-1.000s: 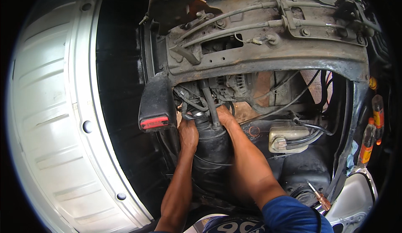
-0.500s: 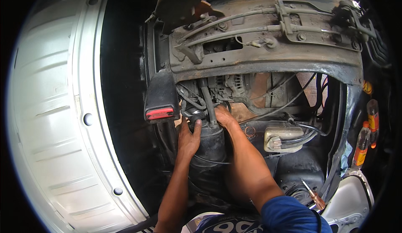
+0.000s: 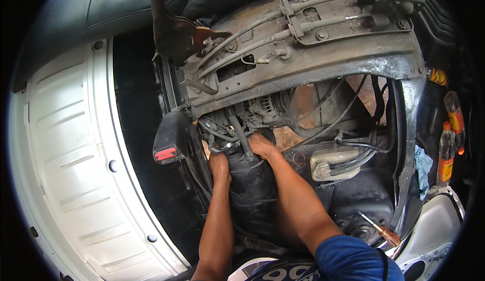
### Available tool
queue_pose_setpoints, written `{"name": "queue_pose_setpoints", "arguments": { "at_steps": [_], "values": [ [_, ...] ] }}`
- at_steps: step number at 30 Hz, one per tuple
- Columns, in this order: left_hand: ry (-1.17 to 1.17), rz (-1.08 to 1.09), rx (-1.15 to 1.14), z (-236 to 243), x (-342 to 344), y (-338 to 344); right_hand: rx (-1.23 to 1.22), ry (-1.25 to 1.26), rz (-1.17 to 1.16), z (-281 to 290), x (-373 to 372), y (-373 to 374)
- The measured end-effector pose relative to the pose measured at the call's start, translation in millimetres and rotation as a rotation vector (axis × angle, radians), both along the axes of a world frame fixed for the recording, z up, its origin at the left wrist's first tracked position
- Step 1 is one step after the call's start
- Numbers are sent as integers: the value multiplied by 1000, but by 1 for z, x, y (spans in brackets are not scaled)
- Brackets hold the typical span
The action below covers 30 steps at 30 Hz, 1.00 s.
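Note:
Both my arms reach down into the engine bay, on either side of a black cylindrical canister (image 3: 251, 177). My left hand (image 3: 219, 164) is at the canister's upper left side, its fingers out of sight in the gap there. Across the top, my right hand (image 3: 261, 145) bends over the upper right edge, with its fingertips hidden behind a black hose (image 3: 239, 132) and the canister. What either hand grips cannot be seen. Beyond them sits a dusty metal alternator (image 3: 262, 108) among hoses.
A metal crossmember (image 3: 303, 74) carrying two cables spans the bay's far side. To the right are a cloudy plastic reservoir (image 3: 333, 164) and a screwdriver (image 3: 381, 229). Bottles (image 3: 446, 152) and a blue cloth (image 3: 423, 167) lie farther right. A black buckle (image 3: 174, 137) stands at left.
My left hand has slid down beside the canister; its thumb and fingers, visible before, are now hidden. My right hand stays near the canister's top. The view has shifted, showing more black seat.

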<state>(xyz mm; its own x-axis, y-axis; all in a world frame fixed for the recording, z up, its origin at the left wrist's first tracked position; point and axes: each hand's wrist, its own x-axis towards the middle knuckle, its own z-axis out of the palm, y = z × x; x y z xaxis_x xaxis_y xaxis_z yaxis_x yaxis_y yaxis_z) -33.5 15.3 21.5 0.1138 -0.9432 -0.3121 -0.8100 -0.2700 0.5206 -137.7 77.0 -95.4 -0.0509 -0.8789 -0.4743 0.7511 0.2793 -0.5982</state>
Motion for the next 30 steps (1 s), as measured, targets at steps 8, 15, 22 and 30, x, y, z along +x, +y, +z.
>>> {"name": "queue_pose_setpoints", "arguments": {
  "at_steps": [8, 15, 22, 30],
  "values": [
    [-39, -7, -1, 10, -16, 4, 105, 202, 229, -4, -2, -6],
    [-52, -168, 143, 11, 7, 1, 85, 88, 168, -15, 4, -1],
    [-8, -326, 122, 24, 6, 11, -21, 30, -5, -10, 2, 4],
    [37, -457, 101, 39, 9, 22, 37, 32, 131, -7, -5, 8]
  ]
}}
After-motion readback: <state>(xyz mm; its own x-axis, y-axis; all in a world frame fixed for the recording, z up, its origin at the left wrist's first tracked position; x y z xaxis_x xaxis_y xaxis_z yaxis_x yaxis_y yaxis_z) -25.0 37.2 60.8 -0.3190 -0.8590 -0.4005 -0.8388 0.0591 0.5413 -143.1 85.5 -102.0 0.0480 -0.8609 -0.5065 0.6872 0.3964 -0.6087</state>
